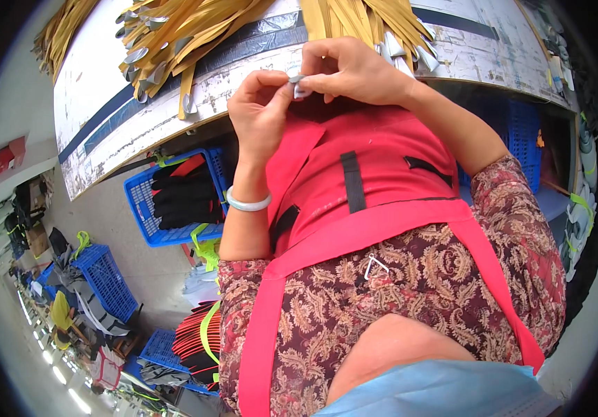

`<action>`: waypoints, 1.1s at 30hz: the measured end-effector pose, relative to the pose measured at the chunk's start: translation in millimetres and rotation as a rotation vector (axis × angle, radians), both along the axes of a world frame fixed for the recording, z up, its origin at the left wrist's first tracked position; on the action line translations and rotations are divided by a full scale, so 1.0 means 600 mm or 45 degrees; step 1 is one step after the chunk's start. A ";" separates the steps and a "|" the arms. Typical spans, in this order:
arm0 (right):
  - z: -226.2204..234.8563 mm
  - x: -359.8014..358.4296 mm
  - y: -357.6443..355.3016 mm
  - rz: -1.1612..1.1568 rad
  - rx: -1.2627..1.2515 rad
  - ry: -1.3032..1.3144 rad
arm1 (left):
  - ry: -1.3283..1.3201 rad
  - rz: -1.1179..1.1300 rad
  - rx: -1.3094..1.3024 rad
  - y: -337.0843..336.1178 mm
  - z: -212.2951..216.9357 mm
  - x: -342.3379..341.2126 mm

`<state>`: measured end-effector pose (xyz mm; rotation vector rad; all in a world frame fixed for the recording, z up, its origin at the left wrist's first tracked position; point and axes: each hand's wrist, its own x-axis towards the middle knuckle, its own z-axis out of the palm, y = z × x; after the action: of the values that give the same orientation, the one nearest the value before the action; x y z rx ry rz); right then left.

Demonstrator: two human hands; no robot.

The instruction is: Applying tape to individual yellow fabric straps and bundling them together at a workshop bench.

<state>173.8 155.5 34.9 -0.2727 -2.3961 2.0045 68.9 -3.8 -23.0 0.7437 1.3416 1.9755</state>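
My left hand (260, 104) and my right hand (354, 71) meet at the table's near edge, thumbs and fingers pinched together. Between their fingertips is a small grey-and-white piece (297, 85). It is mostly covered by the fingers, and I cannot tell whether it belongs to a longer strip. Just beyond the hands, bunches of yellow fabric strips (198, 33) with silvery grey ends lie on the table (208, 94). Another bunch of yellow strips (340, 19) lies directly behind my right hand, its pale ends fanning out to the right.
Dark tape bands cross the scuffed white tabletop. Below its left edge stands a blue basket (135, 208) of black pieces. Farther left are another blue crate (108, 281) and a stack of black-and-red pieces (198, 337). A blue crate (521, 135) sits under the table at right.
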 end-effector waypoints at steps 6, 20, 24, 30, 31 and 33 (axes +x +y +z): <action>-0.077 -0.023 -0.016 -0.257 0.798 0.449 | 0.630 0.353 -0.144 0.002 -0.033 0.009; -0.053 0.002 -0.013 -0.187 0.203 0.172 | 0.479 -0.100 -0.182 -0.008 -0.017 -0.013; -0.067 0.040 0.001 -0.497 0.283 0.148 | 0.664 0.238 -0.228 -0.045 0.005 -0.045; -0.080 0.130 0.064 -0.693 0.344 0.083 | 0.480 1.021 -0.239 -0.177 -0.005 -0.211; -0.079 0.140 0.063 -0.670 0.512 0.207 | 0.509 1.075 -0.255 -0.178 -0.002 -0.203; -0.062 0.161 0.067 -0.612 0.746 0.076 | 0.516 1.037 -0.308 -0.164 -0.006 -0.174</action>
<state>270.3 195.6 -2.2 -0.6723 -2.4378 1.0540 -35.6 -102.3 -26.3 0.5352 2.3630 2.2438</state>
